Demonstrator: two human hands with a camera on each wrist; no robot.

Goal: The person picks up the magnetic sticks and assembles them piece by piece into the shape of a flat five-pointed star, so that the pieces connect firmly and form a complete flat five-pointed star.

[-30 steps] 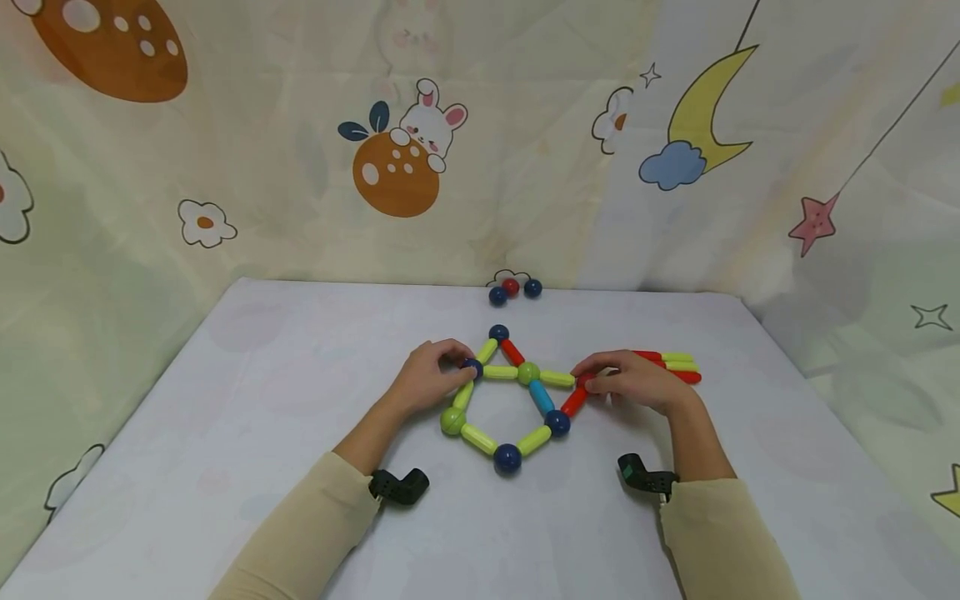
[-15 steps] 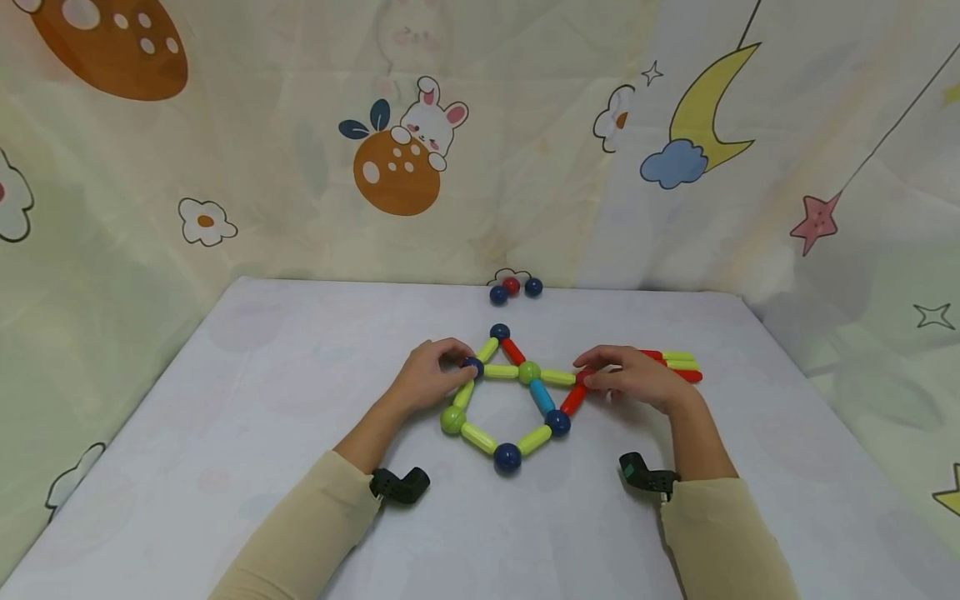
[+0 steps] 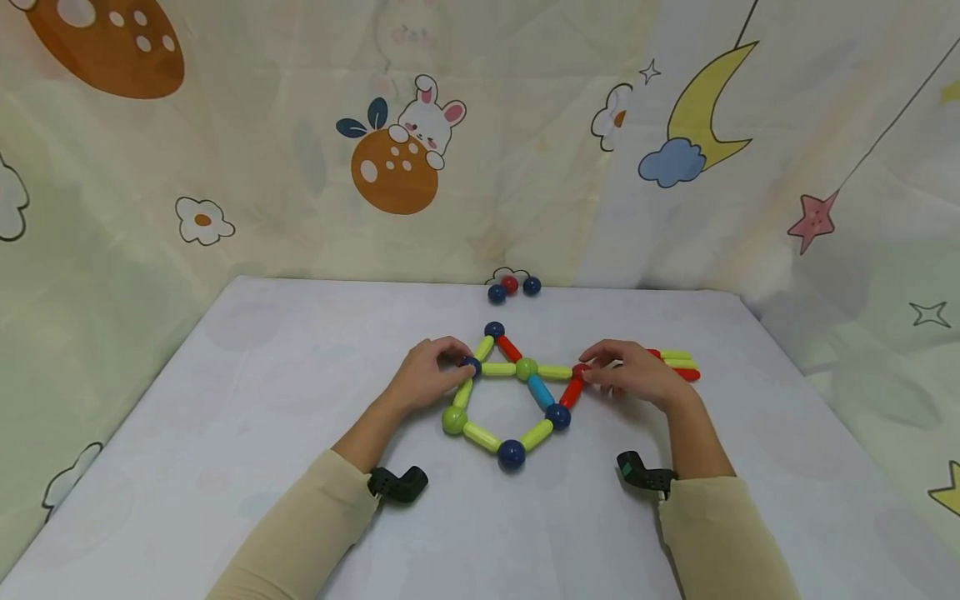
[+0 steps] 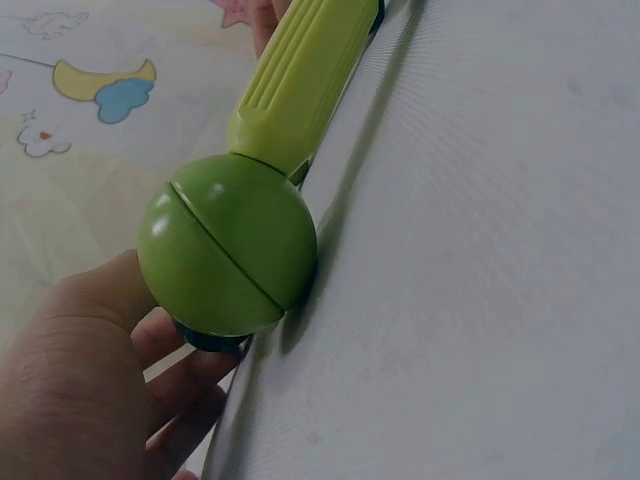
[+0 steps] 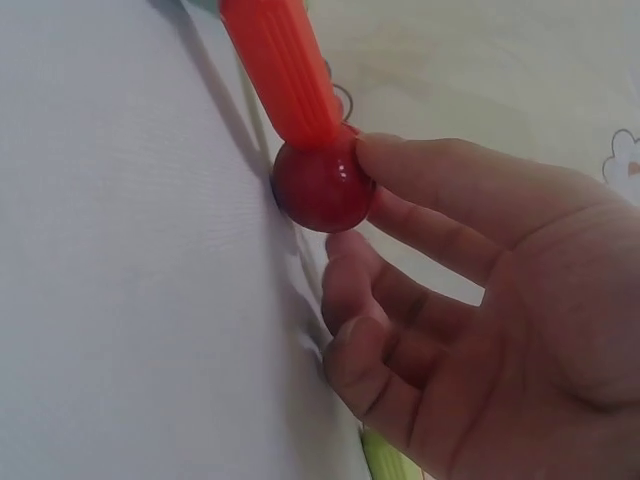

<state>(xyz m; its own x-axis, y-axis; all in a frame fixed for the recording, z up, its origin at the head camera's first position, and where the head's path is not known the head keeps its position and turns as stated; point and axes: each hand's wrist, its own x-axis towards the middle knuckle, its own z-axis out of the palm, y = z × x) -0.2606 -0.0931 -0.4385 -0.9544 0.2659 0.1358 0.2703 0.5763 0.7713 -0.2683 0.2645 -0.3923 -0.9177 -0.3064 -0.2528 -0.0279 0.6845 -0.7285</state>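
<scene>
A flat frame of magnetic rods and balls lies on the white table [image 3: 300, 500]. My left hand [image 3: 426, 379] pinches the dark blue ball [image 3: 472, 364] at its left corner. At the right corner, thumb and finger of my right hand [image 3: 636, 372] pinch a red ball [image 5: 325, 188], which joins a red rod [image 5: 285, 75] and a yellow-green rod [image 3: 554, 372]. Nearest the left wrist camera is a green ball [image 4: 228, 245] with a yellow-green rod [image 4: 305, 85] on it. A green ball [image 3: 527, 368] sits mid-frame; a blue rod [image 3: 540, 392] runs from it to another dark blue ball [image 3: 558, 416].
Behind the right hand lie several loose red and yellow-green rods [image 3: 681, 364]. Two dark blue balls [image 3: 532, 286] and a red ball [image 3: 509, 285] rest at the table's back edge. A printed cloth [image 3: 285, 167] hangs behind.
The right hand has moved slightly away from me with the red ball, showing more of it. The whole frame has turned a little counter-clockwise; the left hand stays on its dark blue ball.
</scene>
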